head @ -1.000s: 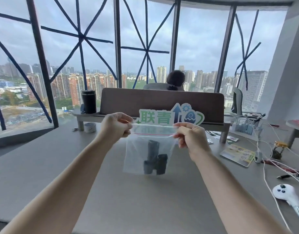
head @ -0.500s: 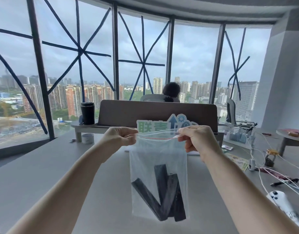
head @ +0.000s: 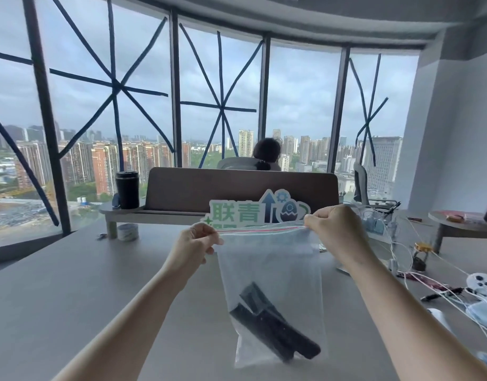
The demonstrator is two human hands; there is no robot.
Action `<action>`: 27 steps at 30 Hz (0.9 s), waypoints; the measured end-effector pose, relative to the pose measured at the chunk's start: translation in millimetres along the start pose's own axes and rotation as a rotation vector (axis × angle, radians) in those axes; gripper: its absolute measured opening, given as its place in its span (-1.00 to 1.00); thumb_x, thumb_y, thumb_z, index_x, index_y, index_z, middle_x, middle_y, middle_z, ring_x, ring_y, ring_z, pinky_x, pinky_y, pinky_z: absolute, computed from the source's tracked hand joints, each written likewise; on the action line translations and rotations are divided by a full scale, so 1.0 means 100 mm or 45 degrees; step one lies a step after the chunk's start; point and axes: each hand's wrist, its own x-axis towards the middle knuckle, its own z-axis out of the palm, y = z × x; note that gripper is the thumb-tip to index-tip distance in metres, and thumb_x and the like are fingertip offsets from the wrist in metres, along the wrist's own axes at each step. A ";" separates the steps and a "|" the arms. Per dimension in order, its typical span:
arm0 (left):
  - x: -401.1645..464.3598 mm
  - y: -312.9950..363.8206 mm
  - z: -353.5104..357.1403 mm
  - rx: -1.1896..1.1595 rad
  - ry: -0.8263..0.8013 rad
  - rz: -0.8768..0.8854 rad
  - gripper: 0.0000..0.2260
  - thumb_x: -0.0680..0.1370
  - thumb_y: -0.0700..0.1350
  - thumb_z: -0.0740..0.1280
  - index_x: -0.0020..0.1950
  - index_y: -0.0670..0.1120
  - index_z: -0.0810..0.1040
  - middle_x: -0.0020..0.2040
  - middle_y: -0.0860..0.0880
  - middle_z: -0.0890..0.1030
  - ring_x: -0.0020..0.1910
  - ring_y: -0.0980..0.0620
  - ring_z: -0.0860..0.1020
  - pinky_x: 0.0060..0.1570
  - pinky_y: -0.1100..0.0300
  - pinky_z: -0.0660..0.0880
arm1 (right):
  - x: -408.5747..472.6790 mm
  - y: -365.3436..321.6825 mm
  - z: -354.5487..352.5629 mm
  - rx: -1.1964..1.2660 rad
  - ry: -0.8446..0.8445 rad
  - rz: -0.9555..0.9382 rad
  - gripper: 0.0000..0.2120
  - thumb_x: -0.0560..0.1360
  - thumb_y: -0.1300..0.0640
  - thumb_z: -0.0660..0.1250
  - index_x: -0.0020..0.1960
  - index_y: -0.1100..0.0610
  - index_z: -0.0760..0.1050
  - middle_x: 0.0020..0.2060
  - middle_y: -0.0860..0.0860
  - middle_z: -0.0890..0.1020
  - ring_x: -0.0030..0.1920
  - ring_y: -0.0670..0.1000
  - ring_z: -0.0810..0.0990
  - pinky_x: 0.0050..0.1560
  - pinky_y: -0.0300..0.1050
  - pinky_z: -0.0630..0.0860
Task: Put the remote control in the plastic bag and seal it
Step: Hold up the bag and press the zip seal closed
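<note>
A clear plastic zip bag (head: 270,259) hangs in the air above the grey table (head: 72,284). Black remote controls (head: 272,325) lie slanted at its bottom. My left hand (head: 194,244) pinches the bag's top left corner. My right hand (head: 334,229) pinches the top right corner. The red-lined zip strip (head: 260,229) is stretched straight between them and looks pressed together.
A green and white sign (head: 257,209) stands behind the bag against a brown divider (head: 237,188). A black cup (head: 127,189) is on a shelf at left. Cables, a white controller (head: 482,284) and a blue mask (head: 484,312) lie at right. A person sits beyond the divider.
The bag has been lifted off the table and held higher and closer. My hands have moved apart, pulling the zip strip taut. The remotes have slid and tilted at the bottom.
</note>
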 end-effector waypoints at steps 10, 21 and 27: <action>0.03 0.19 0.48 0.190 -0.021 0.348 -0.72 0.53 -0.26 0.22 -0.32 0.05 0.43 -0.38 0.08 0.61 -0.39 0.02 0.38 -0.28 0.09 0.38 | -0.04 -0.44 0.25 0.011 -0.410 -0.471 -0.87 0.41 -0.01 0.47 -0.08 0.00 0.70 -0.18 -0.10 0.72 -0.04 -0.06 0.64 0.12 0.00 0.55; 0.08 0.20 0.46 0.161 -0.028 0.312 -0.72 0.47 -0.18 0.36 -0.40 0.12 0.54 -0.39 0.10 0.59 -0.48 0.20 0.40 -0.28 0.13 0.41 | 0.09 -0.52 0.21 -0.028 -0.580 -0.461 -0.90 0.43 0.14 0.46 -0.25 0.10 0.68 -0.40 -0.12 0.60 -0.35 -0.18 0.51 -0.20 -0.19 0.48; 0.05 0.22 0.51 0.193 -0.026 0.358 -0.70 0.51 -0.25 0.28 -0.38 0.05 0.44 -0.39 0.08 0.52 -0.48 0.15 0.32 -0.36 0.22 0.32 | 0.07 -0.57 0.21 -0.133 -0.575 -0.500 -0.90 0.45 0.12 0.43 -0.21 0.10 0.68 -0.34 -0.10 0.61 -0.25 -0.12 0.53 -0.18 -0.24 0.45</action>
